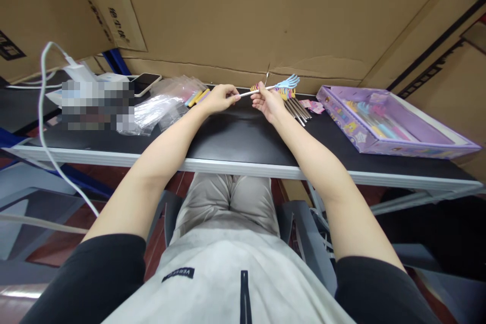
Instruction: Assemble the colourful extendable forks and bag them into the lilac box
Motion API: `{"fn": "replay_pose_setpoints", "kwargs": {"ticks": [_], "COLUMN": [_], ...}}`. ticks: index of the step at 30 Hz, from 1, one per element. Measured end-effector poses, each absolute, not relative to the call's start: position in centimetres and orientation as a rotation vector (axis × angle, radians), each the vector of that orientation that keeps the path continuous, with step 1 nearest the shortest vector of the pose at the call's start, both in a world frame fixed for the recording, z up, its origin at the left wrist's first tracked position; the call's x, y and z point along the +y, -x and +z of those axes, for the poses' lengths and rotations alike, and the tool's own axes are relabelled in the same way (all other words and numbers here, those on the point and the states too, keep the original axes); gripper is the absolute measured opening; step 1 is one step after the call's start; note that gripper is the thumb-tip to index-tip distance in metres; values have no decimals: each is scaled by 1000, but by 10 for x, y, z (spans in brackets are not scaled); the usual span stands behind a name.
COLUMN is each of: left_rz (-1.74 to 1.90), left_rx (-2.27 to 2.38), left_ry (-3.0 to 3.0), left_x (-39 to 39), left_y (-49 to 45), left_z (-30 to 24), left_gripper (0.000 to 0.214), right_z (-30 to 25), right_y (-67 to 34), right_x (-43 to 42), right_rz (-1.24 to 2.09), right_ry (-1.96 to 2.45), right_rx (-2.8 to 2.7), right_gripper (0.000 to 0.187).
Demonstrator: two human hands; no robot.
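Observation:
My left hand [219, 97] pinches the end of a thin white rod that carries a small light-blue hand-shaped head [287, 81], a little back scratcher. My right hand [268, 102] grips the same rod farther along, just below the blue head. Both hands hover over the far part of the black table [243, 136]. Right behind my right hand lies a bunch of similar scratchers [295, 105] with metal rods and coloured heads.
A purple open box [383, 120] with more coloured pieces sits at the right. Clear plastic bags [163, 104] with coloured handles lie at the left, beside a phone [146, 83], a white charger and cable [47, 126]. Cardboard boxes stand behind the table.

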State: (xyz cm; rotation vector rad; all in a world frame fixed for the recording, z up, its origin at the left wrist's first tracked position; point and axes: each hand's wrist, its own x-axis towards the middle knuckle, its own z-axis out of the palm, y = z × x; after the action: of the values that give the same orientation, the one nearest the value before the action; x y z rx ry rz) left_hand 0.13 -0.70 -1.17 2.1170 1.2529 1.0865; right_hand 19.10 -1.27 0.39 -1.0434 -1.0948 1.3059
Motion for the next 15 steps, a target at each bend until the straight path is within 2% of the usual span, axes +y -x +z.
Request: {"fn": "replay_pose_setpoints", "kwargs": {"ticks": [15], "left_rz": [1017], "left_rx": [1490], "left_ry": [-2343], "left_x": [13], "left_y": [23], "left_z": [-19], "left_gripper": [12], "right_z": [17], "right_y": [-214], "right_x": [-1], "right_rz": [1141], "right_ry": [1063], "right_rx": [-947], "right_gripper": [43]}}
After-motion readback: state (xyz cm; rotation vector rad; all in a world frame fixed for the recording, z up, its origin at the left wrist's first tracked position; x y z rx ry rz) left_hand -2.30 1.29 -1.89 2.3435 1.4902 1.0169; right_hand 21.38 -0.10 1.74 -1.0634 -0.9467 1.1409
